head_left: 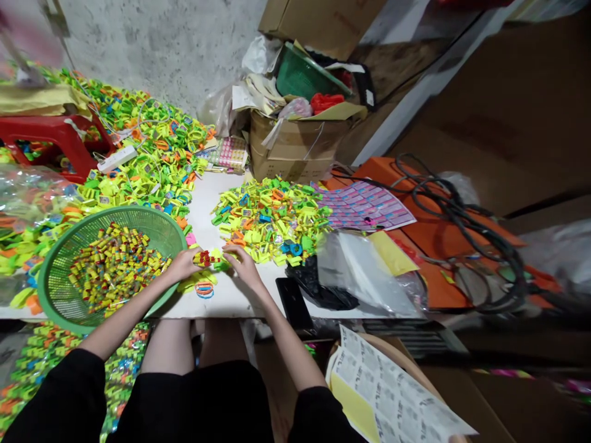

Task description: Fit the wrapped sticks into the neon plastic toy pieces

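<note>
My left hand (pixel 183 264) is closed around a small cluster of yellow-and-red cylindrical pieces (pixel 205 259) above the white table's front edge. Facing it, my right hand (pixel 244 268) has its fingers curled at a small green plastic piece (pixel 223 265), beside the cluster; the fingertips partly hide it. To the left, a green mesh basket (pixel 54 289) holds many more of the yellow-and-red pieces. Beyond my hands lies a heap of bright plastic toy watches (pixel 272 218). Below the left hand are a few yellow pieces and blue-and-orange bands (pixel 204 290).
A black phone (pixel 294 304), black plastic bag (pixel 323 286) and clear bag (pixel 364 267) lie right of my hands. Behind stand a full cardboard box (pixel 293 151) and a red stool (pixel 50 138) amid a larger heap. Black cables (pixel 438 203) run across orange boxes at right.
</note>
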### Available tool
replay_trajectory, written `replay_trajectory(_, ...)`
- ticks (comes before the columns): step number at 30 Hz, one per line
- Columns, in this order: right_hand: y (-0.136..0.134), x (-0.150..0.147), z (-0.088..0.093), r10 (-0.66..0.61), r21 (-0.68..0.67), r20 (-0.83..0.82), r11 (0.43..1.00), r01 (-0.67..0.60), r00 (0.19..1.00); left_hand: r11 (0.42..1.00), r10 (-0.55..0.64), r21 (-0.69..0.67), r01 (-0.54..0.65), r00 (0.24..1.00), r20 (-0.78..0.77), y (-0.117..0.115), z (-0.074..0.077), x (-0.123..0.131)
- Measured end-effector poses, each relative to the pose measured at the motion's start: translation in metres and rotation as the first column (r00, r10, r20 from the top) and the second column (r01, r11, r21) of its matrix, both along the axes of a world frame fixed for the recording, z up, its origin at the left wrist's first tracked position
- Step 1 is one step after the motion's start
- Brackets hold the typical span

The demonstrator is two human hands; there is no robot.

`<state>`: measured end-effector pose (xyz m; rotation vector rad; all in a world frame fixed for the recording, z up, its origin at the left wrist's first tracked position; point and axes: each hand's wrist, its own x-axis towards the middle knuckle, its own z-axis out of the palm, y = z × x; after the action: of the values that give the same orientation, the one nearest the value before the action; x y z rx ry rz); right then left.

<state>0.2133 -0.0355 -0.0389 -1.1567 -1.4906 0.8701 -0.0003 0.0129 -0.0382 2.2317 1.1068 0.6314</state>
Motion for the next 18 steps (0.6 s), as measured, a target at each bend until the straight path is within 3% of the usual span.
replay_trajectory(18, -0.013, -0.006, 0.0, -0.102, 0.226, 0.307, 0.974, 0.031, 0.946, 0.999, -0.036, 0.014, 0.036, 0.999, -0.003, -0.003, 0.0, 0.001)
